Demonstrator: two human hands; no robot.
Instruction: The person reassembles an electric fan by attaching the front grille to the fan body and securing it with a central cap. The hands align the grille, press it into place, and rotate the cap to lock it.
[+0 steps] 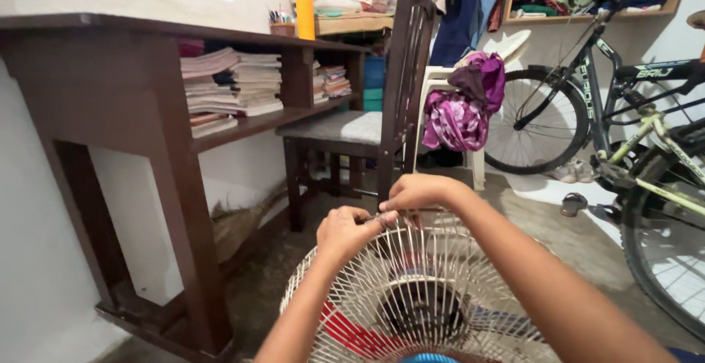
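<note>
Hands are meeting at the top rim of the fan grille [411, 289]. Left hand [345, 229] and right hand [417, 190] are both pinching the rim wires closed-fingered, near the chair [382, 113].

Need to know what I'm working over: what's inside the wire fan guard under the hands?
Inside the fan guard a dark round hub and red and blue blades show through the wires. The left hand and right hand cover the top rim, so any clip there is hidden.
</note>
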